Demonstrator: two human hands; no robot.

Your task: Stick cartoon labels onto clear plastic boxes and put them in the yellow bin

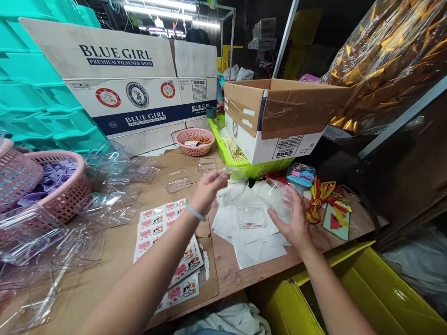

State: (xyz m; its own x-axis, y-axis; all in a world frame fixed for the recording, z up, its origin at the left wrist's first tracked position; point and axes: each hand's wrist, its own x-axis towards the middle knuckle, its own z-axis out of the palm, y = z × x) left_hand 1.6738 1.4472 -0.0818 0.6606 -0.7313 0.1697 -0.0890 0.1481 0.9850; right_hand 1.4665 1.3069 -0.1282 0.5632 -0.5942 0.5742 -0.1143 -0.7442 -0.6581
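Note:
Over the middle of the table, my left hand (pixel 209 188) pinches a clear plastic box piece (pixel 233 188). To its right my right hand (pixel 291 218) has thumb and fingers around another clear plastic box piece (pixel 275 197); some of its outline is blurred. Between and below the two hands, a small clear plastic box (pixel 251 217) lies on a loose pile of white paper sheets (pixel 260 251). Left of the papers are sticker sheets (pixel 153 228) with cartoon cats and pink print, partly hidden behind my left forearm.
Clear plastic boxes (pixel 111 204) heap up at left by a pink basket (pixel 66 186) of purple pieces. A small pink basket (pixel 195 142) and a white carton (pixel 275 121) on a green crate (pixel 240 163) stand behind. Red-yellow ribbons (pixel 319 200) and a phone (pixel 335 223) lie right.

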